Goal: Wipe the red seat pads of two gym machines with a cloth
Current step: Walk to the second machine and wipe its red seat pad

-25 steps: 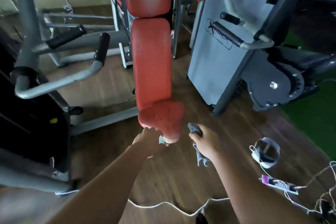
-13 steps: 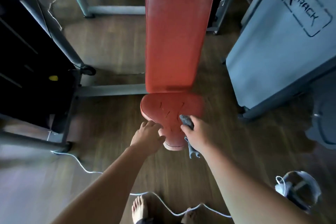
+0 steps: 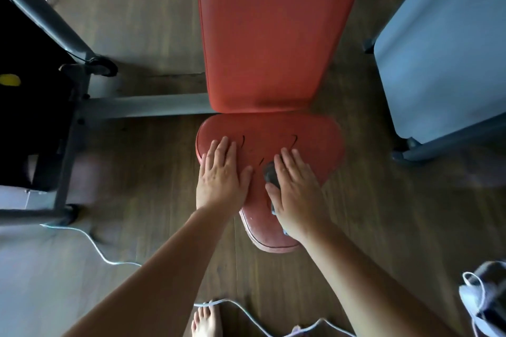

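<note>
Fingers (image 3: pixel 290 164) of right hand (image 3: pixel 297 197) flat over cloth (image 3: pixel 270 172), on seat pad (image 3: pixel 323 139)

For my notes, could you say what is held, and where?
Nothing gripped: the right hand presses the grey cloth under its palm onto the red seat pad; the left hand lies flat on it.

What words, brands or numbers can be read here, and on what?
None can be read.
The red padded seat bears only short dark marks.
The red back pad is plain.
The pale grey-blue machine panel shows no print here.
The small yellow patch on the dark machine is too blurred to tell.
</note>
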{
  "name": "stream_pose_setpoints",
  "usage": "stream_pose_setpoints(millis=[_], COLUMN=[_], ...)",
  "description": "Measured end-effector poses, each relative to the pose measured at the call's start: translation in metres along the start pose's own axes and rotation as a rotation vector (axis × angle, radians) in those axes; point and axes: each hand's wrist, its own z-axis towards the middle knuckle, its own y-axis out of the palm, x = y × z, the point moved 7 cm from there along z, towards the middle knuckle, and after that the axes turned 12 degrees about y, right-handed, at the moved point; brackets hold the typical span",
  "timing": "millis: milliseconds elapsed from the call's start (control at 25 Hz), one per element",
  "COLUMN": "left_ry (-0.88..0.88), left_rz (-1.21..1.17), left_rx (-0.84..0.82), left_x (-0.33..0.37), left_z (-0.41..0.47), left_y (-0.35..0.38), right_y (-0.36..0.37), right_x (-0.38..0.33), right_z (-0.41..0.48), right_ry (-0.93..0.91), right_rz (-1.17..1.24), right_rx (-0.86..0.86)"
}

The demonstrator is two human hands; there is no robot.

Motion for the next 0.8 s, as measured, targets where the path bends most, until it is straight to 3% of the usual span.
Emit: stream_pose_setpoints(millis=[200,440,560,680,800], left_ry=[0.037,0.028,0.016,0.007,0.007], left_rz=[0.091,0.122,0.126,0.125,0.128], left_rx=[0.009,0.005,-0.004,-0.030,-0.020], left_x=[0.000,-0.003,-0.002,-0.002,-0.003], left_z=[-0.007,-0.004,-0.004,-0.004,-0.002], left_y=[0.018,0.022,0.021,0.022,0.023], right_y=[0.011,0.006,0.004,0.009,0.006], right_x=[0.005,0.024,0.014,0.012,0.024], right_z=[0.003,0.115,0.072,0.009,0.070], right_ry=[-0.001,0.159,0.198,0.095,0.103], right_rz=[-0.027,-0.148,-0.103,-0.093,-0.147], right_rx=[-0.052,-0.057,0.004,-0.067,-0.052])
